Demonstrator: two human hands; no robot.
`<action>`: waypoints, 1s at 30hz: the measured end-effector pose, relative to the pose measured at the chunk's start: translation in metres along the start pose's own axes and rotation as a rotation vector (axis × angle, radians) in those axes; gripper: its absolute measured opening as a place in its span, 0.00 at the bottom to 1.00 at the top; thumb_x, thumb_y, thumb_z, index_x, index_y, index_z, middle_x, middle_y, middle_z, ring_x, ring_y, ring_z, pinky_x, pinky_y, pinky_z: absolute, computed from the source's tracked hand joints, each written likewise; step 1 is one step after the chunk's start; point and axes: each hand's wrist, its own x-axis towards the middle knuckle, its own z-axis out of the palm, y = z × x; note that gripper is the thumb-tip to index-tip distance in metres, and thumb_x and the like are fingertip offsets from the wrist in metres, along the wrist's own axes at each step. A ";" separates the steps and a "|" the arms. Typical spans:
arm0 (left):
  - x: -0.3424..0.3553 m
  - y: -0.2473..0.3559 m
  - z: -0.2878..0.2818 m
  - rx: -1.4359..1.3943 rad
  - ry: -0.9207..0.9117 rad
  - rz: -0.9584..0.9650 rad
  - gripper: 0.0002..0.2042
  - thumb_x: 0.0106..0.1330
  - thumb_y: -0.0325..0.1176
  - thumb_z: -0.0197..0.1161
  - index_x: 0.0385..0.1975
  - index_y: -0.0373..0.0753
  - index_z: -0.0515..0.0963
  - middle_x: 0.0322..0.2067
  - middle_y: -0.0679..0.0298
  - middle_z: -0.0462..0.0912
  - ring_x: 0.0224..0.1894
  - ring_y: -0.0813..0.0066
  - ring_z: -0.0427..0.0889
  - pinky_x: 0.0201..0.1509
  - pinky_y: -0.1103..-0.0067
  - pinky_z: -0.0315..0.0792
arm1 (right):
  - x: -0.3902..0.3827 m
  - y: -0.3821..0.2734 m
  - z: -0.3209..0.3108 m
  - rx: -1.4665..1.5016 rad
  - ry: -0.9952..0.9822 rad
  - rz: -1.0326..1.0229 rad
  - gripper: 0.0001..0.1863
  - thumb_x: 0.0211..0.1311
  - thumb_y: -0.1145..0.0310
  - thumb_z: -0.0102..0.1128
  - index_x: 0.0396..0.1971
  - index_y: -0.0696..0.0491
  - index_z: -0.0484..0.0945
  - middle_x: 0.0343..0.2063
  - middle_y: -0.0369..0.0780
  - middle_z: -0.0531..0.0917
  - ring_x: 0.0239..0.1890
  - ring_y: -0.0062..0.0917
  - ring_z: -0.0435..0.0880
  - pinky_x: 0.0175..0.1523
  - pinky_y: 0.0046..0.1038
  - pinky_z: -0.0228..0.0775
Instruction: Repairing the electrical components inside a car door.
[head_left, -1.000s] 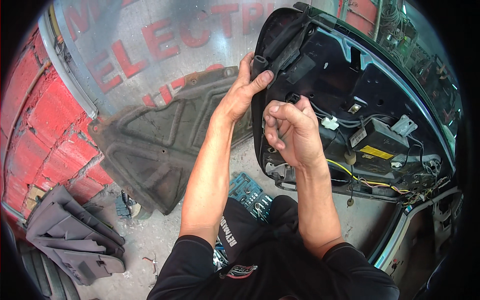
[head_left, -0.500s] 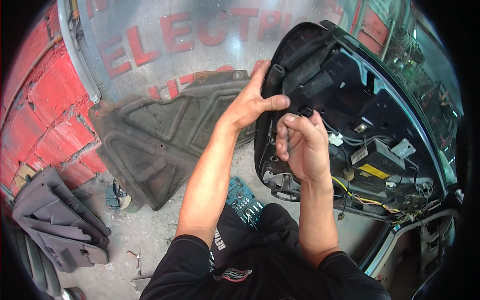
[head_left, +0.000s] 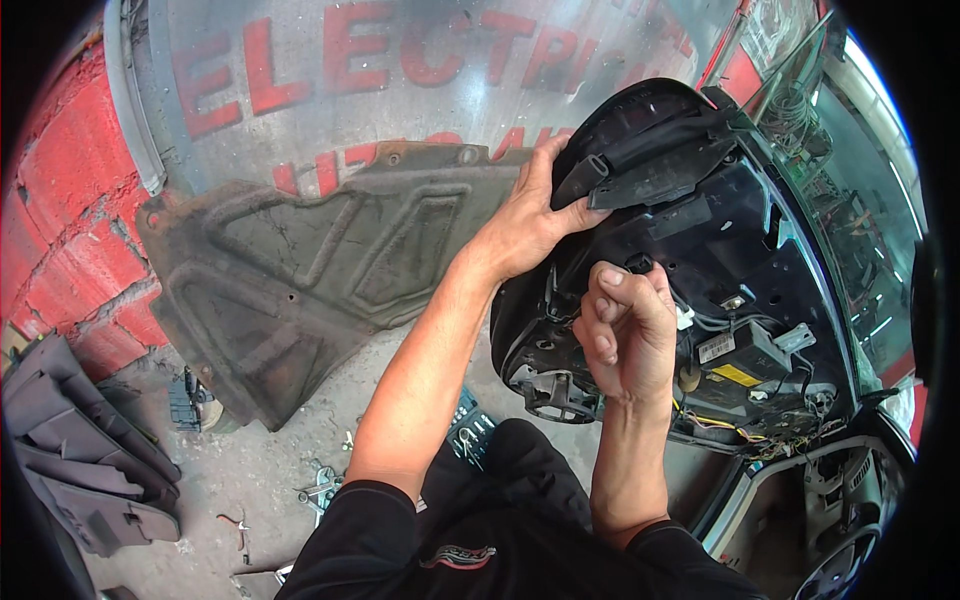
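Observation:
A large black car part, a housing with wiring, connectors and a grey module inside, stands tilted before me. My left hand grips its upper left edge, thumb on a black bracket. My right hand is curled into a fist against the housing's middle, fingertips pinching a small black piece; what that piece is I cannot make out. Yellow and black wires run along the housing's lower side.
A big dirty black plastic underbody panel leans on a metal shutter with red lettering. A red brick wall is at left. Grey trim panels lie on the concrete floor with small tools and a socket tray.
The view has shifted, so the housing sits further right. My right hand has slid a little lower on the housing. My left hand stays on its upper edge.

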 end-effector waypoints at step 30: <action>-0.007 0.000 0.004 -0.100 -0.011 -0.062 0.52 0.70 0.60 0.68 0.84 0.38 0.48 0.83 0.49 0.52 0.86 0.57 0.44 0.87 0.62 0.40 | -0.014 0.030 -0.011 -0.341 0.369 -0.308 0.25 0.86 0.60 0.54 0.68 0.65 0.70 0.17 0.40 0.82 0.11 0.17 0.74 0.17 0.20 0.66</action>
